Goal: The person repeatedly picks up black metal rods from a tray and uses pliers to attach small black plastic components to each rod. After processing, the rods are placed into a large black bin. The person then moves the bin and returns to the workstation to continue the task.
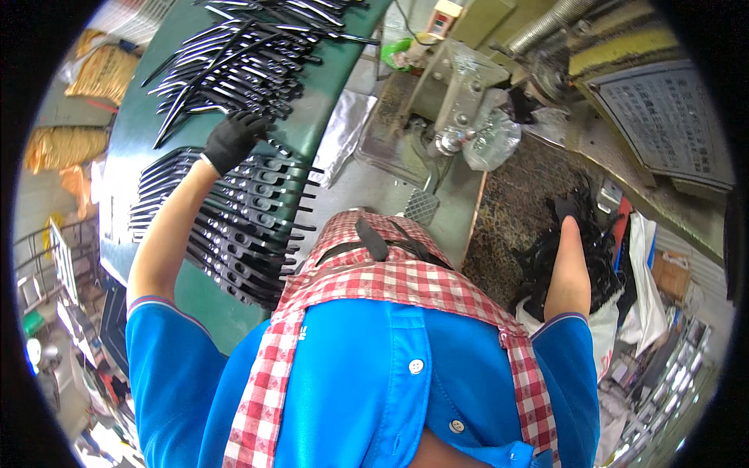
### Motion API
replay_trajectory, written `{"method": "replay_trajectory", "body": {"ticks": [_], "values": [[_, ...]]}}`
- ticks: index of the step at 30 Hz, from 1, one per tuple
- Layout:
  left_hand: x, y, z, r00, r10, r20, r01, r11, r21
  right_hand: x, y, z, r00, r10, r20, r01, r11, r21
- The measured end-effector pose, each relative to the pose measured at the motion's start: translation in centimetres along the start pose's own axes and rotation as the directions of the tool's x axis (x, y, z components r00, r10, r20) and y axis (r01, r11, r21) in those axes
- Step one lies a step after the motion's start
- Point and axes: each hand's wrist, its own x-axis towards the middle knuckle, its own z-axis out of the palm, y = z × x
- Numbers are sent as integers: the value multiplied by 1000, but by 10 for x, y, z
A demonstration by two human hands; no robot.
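Note:
My left hand (236,139), in a black glove with a pale cuff, is over the green table at the left. Its fingers are curled round a thin black metal bar (278,146), whose holed end sticks out to the right. Just below lies a neat row of similar glossy bars (242,226) with round holes. Above the hand is a looser heap of slim black bars (234,66). My right hand (568,207), also dark-gloved, is at the right over a pile of black strips (573,257). Its fingers blend into the pile, so I cannot see whether they grip anything.
A machine (460,109) with a clear plastic bag (493,132) on it stands ahead. A ridged foot pedal (421,206) sits below it. The green table's (320,101) curved edge runs at left. Yellow sacks (70,148) lie beyond; a white sack (641,281) is at right.

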Motion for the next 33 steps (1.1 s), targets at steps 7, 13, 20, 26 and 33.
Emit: {"method": "replay_trajectory", "body": {"ticks": [7, 13, 20, 26, 33], "values": [[7, 31, -8, 999, 29, -45, -30, 999, -22, -1, -25, -17, 982, 187, 21, -188, 982, 19], [32, 60, -23, 994, 87, -63, -90, 994, -56, -19, -43, -38, 957, 289, -30, -284, 953, 109], [41, 66, -28, 986, 123, -114, -132, 988, -82, 7, -16, -13, 966, 257, -19, -254, 963, 86], [58, 79, -37, 980, 115, -160, -128, 989, -78, -10, -24, -38, 988, 156, -7, -149, 958, 244], [73, 99, -50, 980, 148, -133, -153, 988, -30, 28, -15, 15, 944, 326, -43, -323, 944, 73]]}}
